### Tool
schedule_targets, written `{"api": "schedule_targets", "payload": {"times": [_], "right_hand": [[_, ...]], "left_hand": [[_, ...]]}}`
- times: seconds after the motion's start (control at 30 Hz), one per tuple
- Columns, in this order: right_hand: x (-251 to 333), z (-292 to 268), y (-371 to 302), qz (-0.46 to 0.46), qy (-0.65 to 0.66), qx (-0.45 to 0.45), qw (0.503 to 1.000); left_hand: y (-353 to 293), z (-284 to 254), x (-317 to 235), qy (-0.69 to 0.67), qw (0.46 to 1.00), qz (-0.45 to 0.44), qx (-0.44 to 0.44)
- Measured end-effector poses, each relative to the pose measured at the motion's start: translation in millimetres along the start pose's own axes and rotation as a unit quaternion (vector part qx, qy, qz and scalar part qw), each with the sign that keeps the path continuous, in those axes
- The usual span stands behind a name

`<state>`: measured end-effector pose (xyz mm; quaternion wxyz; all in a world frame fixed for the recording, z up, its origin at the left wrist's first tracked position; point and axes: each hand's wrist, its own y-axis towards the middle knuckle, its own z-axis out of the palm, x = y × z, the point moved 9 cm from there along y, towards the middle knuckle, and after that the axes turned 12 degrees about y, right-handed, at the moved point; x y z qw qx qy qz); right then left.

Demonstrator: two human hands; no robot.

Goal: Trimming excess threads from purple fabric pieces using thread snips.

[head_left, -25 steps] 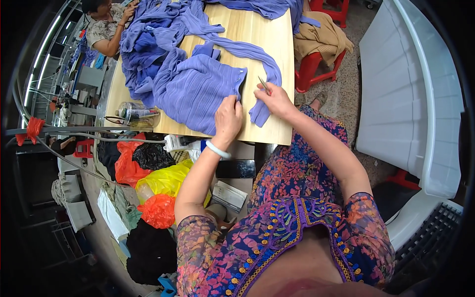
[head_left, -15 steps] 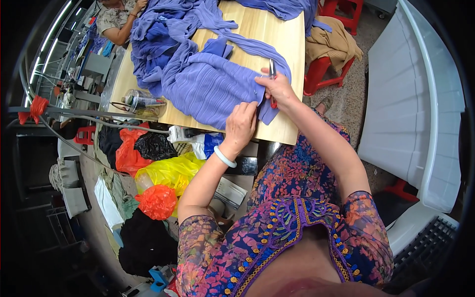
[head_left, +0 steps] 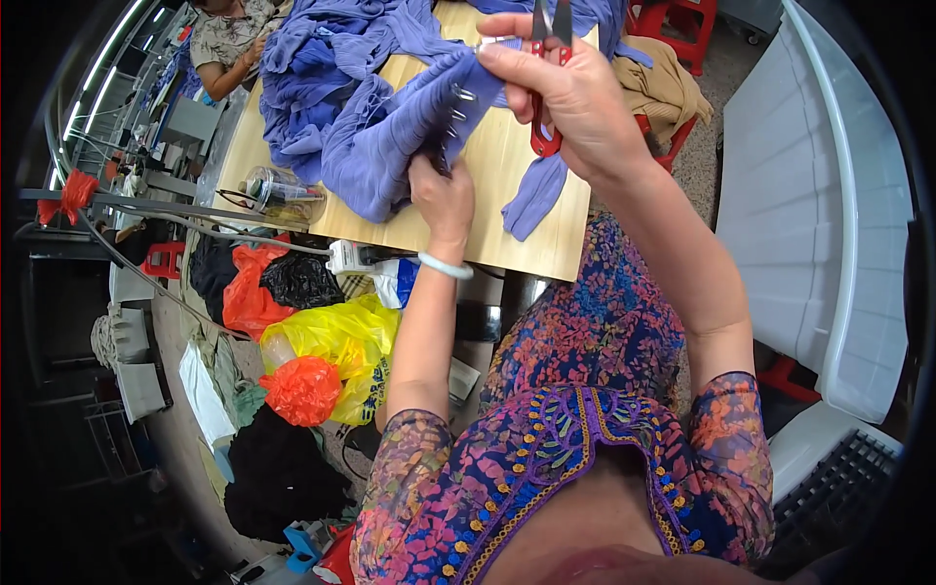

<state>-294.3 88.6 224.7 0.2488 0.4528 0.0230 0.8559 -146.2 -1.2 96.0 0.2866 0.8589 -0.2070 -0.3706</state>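
A bluish-purple pleated garment (head_left: 375,151) lies partly on the wooden table, one edge lifted toward me. My left hand (head_left: 444,200) is closed on the lower end of that edge. Several small shiny metal pieces (head_left: 456,114) sit in a row along the dark inner side of the edge; their exact kind is unclear. At the upper corner, my right hand (head_left: 590,107) pinches the cloth between thumb and finger. The same hand keeps red-handled thread snips (head_left: 546,138) in its palm, blades pointing up and apart. A loose purple strip (head_left: 534,195) lies below them.
More purple fabric (head_left: 312,88) is heaped at the table's far left. A clear jar (head_left: 278,193) stands at the left edge. Plastic bags (head_left: 336,336) lie below the table (head_left: 546,255). A large pale bin (head_left: 795,205) is at right; a person (head_left: 229,49) sits far left.
The garment's edge has been raised off the table and turned, so its metal pieces show. My right hand has moved up with the snips; my left hand has shifted slightly left.
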Motion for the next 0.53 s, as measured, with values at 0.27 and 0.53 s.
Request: {"api": "schedule_targets", "payload": {"times": [0.27,0.53], "right_hand": [[71,-19,14,-0.086,0.063,-0.086,0.991],[73,-98,26,-0.109,0.073,-0.182,0.974]], "left_hand": [[-13,-12,44,0.038,0.999,-0.015,-0.036],[99,-35,83,0.12,0.986,0.095,0.07]]}}
